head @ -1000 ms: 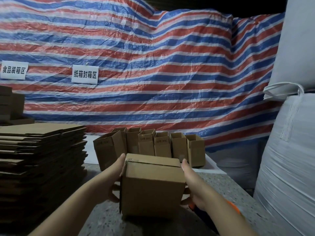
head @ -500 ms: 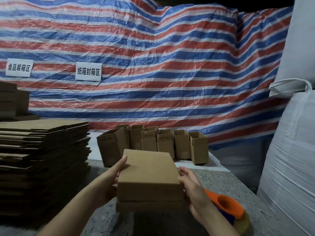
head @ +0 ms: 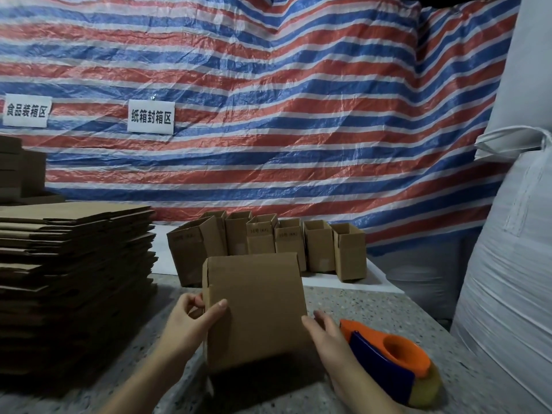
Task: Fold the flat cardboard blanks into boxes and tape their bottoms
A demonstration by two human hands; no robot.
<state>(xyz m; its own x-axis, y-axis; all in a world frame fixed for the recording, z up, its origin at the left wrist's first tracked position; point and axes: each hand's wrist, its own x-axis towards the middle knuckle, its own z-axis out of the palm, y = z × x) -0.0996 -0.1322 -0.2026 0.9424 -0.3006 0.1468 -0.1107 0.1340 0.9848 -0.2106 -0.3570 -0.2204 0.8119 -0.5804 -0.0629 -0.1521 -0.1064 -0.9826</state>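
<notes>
A small brown cardboard box [head: 257, 309] is held just above the speckled table [head: 388, 309], one broad face toward me. My left hand [head: 191, 321] grips its left edge, thumb across the front and fingers curled behind. My right hand [head: 325, 333] holds the right edge with its fingers behind the box. An orange and blue tape dispenser [head: 391, 363] lies on the table just right of my right hand. A tall stack of flat cardboard blanks [head: 71, 264] stands at the left.
Several folded boxes [head: 268, 243] stand in a row on a white board [head: 352, 282] behind the held box. Large white bulk bags [head: 507, 279] crowd the right side. A striped tarp [head: 268, 115] with two paper signs hangs behind.
The box has turned in my hands, from showing its closed end to showing a broad side. The tape dispenser has come into fuller view at the right.
</notes>
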